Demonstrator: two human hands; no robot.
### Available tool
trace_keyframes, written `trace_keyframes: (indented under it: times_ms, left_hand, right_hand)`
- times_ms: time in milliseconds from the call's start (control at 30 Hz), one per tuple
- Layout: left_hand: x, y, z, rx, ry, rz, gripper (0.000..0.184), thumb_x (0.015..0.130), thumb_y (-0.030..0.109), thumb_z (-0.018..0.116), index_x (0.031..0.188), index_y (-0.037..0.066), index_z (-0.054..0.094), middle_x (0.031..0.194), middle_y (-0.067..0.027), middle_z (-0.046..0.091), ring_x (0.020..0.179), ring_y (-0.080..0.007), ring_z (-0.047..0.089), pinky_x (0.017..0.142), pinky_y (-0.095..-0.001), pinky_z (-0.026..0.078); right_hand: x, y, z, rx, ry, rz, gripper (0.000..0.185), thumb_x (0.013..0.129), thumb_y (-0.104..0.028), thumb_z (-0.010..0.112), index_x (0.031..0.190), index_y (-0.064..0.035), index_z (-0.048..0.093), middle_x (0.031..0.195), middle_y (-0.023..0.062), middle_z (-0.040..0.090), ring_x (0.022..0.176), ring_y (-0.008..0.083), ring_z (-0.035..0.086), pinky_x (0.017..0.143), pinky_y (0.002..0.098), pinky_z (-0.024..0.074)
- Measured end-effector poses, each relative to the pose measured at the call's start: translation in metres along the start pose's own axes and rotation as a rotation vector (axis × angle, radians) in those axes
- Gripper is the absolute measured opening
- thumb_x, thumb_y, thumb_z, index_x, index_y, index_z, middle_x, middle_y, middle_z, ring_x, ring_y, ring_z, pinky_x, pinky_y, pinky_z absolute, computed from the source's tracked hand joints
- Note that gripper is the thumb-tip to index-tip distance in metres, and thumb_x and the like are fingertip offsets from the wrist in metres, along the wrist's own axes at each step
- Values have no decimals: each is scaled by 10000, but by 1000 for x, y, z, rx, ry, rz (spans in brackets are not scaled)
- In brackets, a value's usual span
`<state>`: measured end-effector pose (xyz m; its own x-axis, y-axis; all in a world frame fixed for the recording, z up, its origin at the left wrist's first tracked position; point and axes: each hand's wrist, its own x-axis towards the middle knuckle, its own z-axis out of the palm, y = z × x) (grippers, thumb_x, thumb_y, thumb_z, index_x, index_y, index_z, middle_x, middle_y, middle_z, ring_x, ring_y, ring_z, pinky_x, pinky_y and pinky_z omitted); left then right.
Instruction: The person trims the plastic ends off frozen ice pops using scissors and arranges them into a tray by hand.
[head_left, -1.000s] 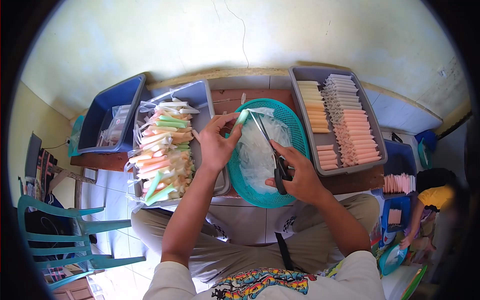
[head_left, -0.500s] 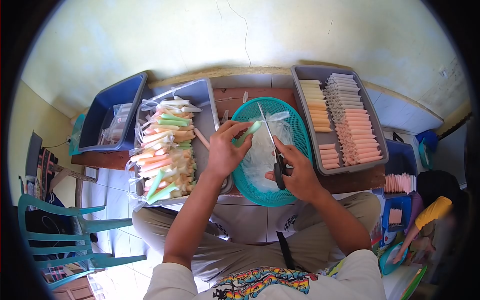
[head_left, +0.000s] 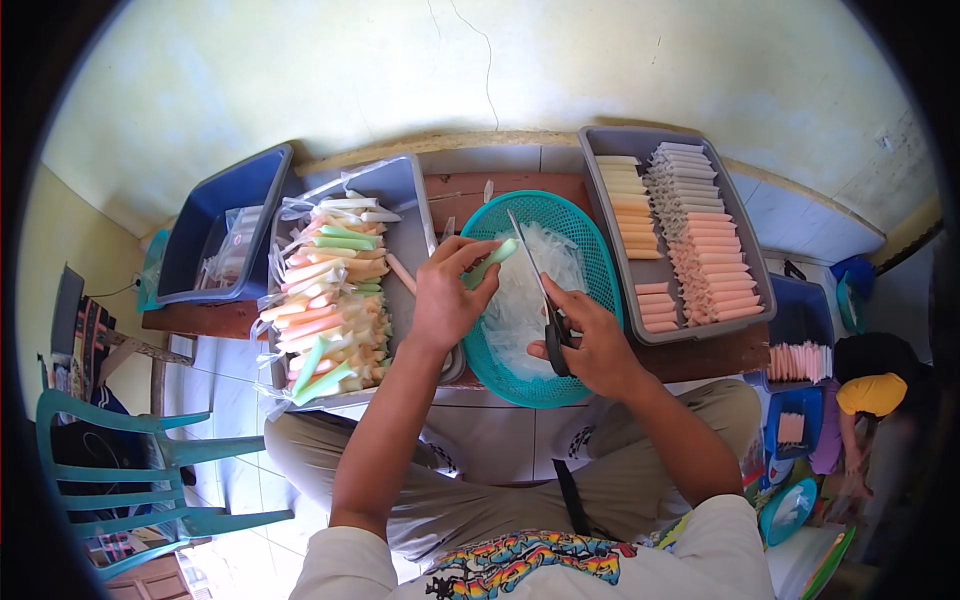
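the left hand (head_left: 455, 290) pinches a green stick (head_left: 492, 263) between thumb and fingers, holding it over the near-left side of the teal basket (head_left: 612, 290), its pale end pointed toward the scissors (head_left: 553, 325). the right hand (head_left: 592, 342) grips those scissors by their black handle, blades angled up just beside the stick and apart from it; no long plastic tail shows on that end, so this one looks trimmed, though it is too small to be sure. below, clear plastic scraps (head_left: 515, 322) cover much of the basket's floor, which suggests plenty of cutting is done. on the table (head_left: 455, 185), in the gray tray to the left (head_left: 412, 225), a jumbled heap of sticks (head_left: 325, 290), many with loose plastic ends, seems to be what remains, a sizable share. in the gray tray to the right (head_left: 768, 312), neat rows of sticks (head_left: 720, 265) in cream, orange, white and pink look finished; i see no green among them. overall, roughly midway, i'd judge.
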<state>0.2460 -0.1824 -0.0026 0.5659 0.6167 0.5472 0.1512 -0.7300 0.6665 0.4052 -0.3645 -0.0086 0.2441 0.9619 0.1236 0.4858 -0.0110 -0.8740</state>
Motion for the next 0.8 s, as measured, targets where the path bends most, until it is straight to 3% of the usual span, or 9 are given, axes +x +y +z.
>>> trace_keyframes:
  times_ms: [67,200,267,300,367,600,800]
  left_hand:
    - [-1,-2,1,-4,-3,1,296,853,15,813,1147,44,794,1055,-124,750,829,-282,758,712,-370,610]
    - [-2,-1,1,-5,-18,-41,324,849,9,824,1170,48,798,1030,-111,760,849,-219,754,760,-330,602]
    - [-2,-1,0,-2,-28,-45,324,849,8,823,1170,45,797,1034,-115,760,851,-222,757,764,-329,605]
    - [-2,-2,0,-2,-29,-45,324,849,8,823,1170,45,797,1034,-115,760,851,-222,757,764,-329,605]
    - [-2,-5,0,-4,-15,-34,319,854,11,819,1171,42,795,1037,-115,760,849,-222,759,771,-330,610]
    - [0,-3,0,-28,20,-27,320,863,21,812,1182,42,791,1037,-113,760,839,-212,756,772,-330,608]
    - [1,4,-2,-24,16,-55,360,841,-6,806,1196,45,780,990,-120,732,817,-234,728,765,-358,604]
  right_hand:
    - [0,-1,-2,18,-77,100,964,876,-215,919,1681,-135,394,1200,87,555,1045,167,629,896,320,614]
    - [0,1,-2,118,-104,149,953,892,-190,905,1684,-114,381,1217,87,548,1070,162,628,902,319,609]
    - [0,7,0,125,-104,108,946,906,-163,891,1691,-107,366,1223,80,538,1027,136,632,822,295,605]
    - [-1,7,0,126,-104,108,946,906,-163,891,1691,-107,366,1223,80,538,1027,136,632,822,295,605]
    - [-2,3,2,304,-59,124,958,902,-371,890,1664,-57,401,1056,118,593,907,196,619,882,336,544]
    - [-1,5,2,261,-56,132,948,909,-351,888,1661,-44,400,1060,118,595,941,199,623,912,350,544]
    - [3,-4,0,-145,-61,145,951,885,-339,893,1638,-5,419,1102,168,599,947,293,636,933,395,535]
